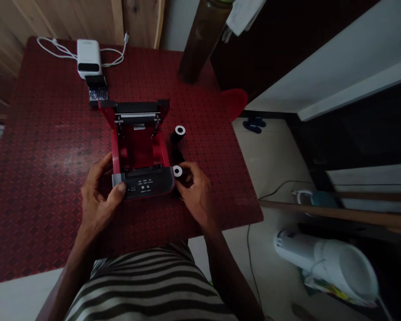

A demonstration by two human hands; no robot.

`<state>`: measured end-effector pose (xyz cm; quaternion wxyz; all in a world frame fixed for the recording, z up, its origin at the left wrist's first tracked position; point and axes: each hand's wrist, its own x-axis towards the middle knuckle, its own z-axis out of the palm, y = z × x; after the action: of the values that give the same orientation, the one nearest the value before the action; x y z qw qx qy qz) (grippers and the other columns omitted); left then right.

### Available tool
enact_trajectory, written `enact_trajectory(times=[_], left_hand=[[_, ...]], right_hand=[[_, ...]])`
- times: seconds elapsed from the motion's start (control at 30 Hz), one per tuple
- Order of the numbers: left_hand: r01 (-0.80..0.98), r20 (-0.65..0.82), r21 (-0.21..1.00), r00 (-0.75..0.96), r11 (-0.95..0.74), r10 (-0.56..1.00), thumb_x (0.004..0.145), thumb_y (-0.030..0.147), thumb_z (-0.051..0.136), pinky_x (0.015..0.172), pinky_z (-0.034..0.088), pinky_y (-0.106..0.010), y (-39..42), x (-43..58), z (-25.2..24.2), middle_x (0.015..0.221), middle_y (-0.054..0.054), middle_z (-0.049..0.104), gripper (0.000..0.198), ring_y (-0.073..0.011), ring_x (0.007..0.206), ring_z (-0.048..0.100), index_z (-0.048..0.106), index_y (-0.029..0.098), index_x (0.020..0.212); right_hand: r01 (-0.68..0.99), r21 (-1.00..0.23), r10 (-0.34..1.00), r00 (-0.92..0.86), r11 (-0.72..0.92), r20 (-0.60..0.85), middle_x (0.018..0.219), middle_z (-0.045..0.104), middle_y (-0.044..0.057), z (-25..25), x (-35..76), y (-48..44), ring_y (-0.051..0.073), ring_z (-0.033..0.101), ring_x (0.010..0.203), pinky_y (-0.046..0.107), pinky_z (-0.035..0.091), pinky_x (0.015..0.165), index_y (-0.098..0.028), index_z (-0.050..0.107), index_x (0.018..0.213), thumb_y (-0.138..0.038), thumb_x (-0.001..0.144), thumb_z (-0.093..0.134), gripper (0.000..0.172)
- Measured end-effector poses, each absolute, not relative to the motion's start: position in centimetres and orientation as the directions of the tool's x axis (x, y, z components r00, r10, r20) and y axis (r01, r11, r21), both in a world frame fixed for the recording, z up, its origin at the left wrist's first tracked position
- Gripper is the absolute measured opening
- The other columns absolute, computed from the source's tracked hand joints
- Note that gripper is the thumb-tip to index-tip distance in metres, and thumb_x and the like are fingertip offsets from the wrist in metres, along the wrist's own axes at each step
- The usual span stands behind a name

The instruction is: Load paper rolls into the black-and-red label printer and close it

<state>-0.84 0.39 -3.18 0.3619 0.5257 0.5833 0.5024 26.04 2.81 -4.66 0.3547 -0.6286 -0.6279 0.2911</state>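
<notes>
A compact red and black printer [143,183] sits on the table with its lid [138,111] raised, its red inner bay exposed. My left hand [100,191] grips the front left corner, thumb on the grey edge of the button panel and fingers along the side. At the front right corner, my right hand [195,187] is closed around a small black roll with a white core [177,172]. A second such roll [178,133] stands just behind it, beside the printer, with dark material between the two. My right fingertips are partly hidden.
The red patterned table [53,178] carries a white power bank [88,58] with a white cable, a small black item [97,89] and a tall brown bottle [203,40]. A red seat [234,102] adjoins the right edge. Slippers [254,125] and a white cylindrical appliance [327,258] are on the floor.
</notes>
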Motion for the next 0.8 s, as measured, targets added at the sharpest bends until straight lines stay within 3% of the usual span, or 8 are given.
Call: enact_trajectory(times=[0.2,0.37,0.47,0.57,0.67,0.8], left_hand=[[0.237,0.117,0.968,-0.163,-0.077,0.98,0.101,0.078,0.085,0.123,0.066,-0.066,0.4,-1.0,-3.6,0.156,-0.012,0.078,0.076,-0.0439,0.145,0.077,0.074,0.036,0.164],[0.214,0.113,0.974,-0.16,-0.077,0.981,0.102,0.079,0.083,0.119,0.068,-0.061,0.4,-0.7,-3.6,0.155,-0.014,0.077,0.077,-0.042,0.142,0.078,0.071,0.034,0.164],[0.214,0.115,0.974,-0.167,-0.077,0.979,0.103,0.078,0.081,0.115,0.069,-0.059,0.4,-0.5,-3.8,0.153,-0.015,0.076,0.078,-0.0411,0.139,0.078,0.07,0.031,0.163],[0.193,0.116,0.978,-0.172,-0.082,0.978,0.102,0.078,0.082,0.115,0.068,-0.059,0.5,-0.3,-4.2,0.152,-0.016,0.076,0.08,-0.0404,0.139,0.078,0.068,0.029,0.164],[0.19,0.131,0.977,-0.17,-0.098,0.977,0.102,0.078,0.082,0.118,0.067,-0.061,0.5,-0.2,-4.4,0.153,-0.016,0.075,0.08,-0.0398,0.141,0.077,0.068,0.029,0.164],[0.216,0.166,0.968,-0.16,-0.13,0.973,0.105,0.076,0.079,0.12,0.065,-0.061,0.5,-0.1,-4.4,0.154,-0.016,0.074,0.078,-0.0389,0.141,0.075,0.068,0.029,0.166]], right_hand=[[0.542,-0.839,0.997,0.022,0.054,0.078,0.128,0.091,0.008,-3.9,26.5,2.5,0.03,0.086,0.121,0.052,0.068,0.111,-0.028,0.079,0.124,-0.022,0.099,0.07,0.027],[0.531,-0.825,0.981,-0.12,0.193,0.152,0.135,0.089,0.006,2.6,28.7,2.7,0.028,0.084,0.129,0.052,0.066,0.117,-0.031,0.078,0.134,-0.016,0.099,0.069,0.038],[0.595,-0.733,0.939,-0.287,0.329,0.189,0.14,0.086,0.007,6.5,28.3,4.3,0.03,0.083,0.129,0.052,0.066,0.115,-0.032,0.075,0.143,-0.019,0.104,0.074,0.042],[0.666,-0.591,0.881,-0.433,0.455,0.19,0.138,0.085,0.008,7.9,25.7,6.7,0.031,0.081,0.126,0.052,0.065,0.115,-0.028,0.076,0.138,-0.014,0.105,0.074,0.036],[0.701,-0.434,0.805,-0.584,0.567,0.108,0.13,0.085,0.01,7.5,22.1,8.6,0.032,0.077,0.128,0.052,0.062,0.118,-0.024,0.079,0.127,-0.006,0.109,0.069,0.027],[0.774,-0.254,0.791,-0.609,0.58,-0.049,0.128,0.086,0.016,7.0,18.5,9.7,0.033,0.077,0.127,0.05,0.06,0.116,-0.017,0.082,0.128,-0.001,0.115,0.056,0.033]])
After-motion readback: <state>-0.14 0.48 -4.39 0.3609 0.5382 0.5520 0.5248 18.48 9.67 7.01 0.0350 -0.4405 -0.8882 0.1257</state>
